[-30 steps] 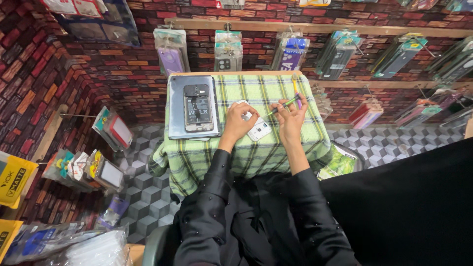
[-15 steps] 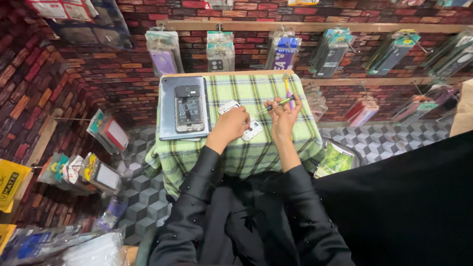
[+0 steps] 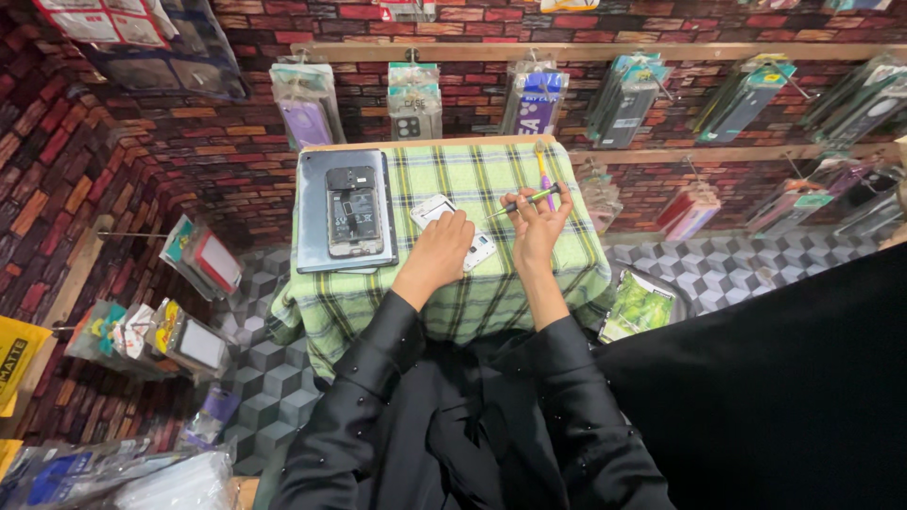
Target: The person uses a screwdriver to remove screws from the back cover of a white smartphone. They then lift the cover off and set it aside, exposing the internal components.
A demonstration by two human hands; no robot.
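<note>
A: Cloth point(image 3: 472, 302) on the surface: green, white and black plaid. Mat point(image 3: 316, 212): grey-blue. Phone point(image 3: 354, 210): dark grey, back off.

B: Frame point(image 3: 453, 227) white. Screwdriver point(image 3: 525, 199) green and black; second tool point(image 3: 543, 170) yellow and purple. Sleeves point(image 3: 378, 378) black.

A: Wall point(image 3: 113, 151): red and dark brick pattern. Floor point(image 3: 274, 378): grey cube pattern.

Woven checked cloth point(image 3: 491, 283) – matt; glossy plastic packets point(image 3: 414, 99) hang on rough-looking brick wall point(image 3: 123, 151).
</note>
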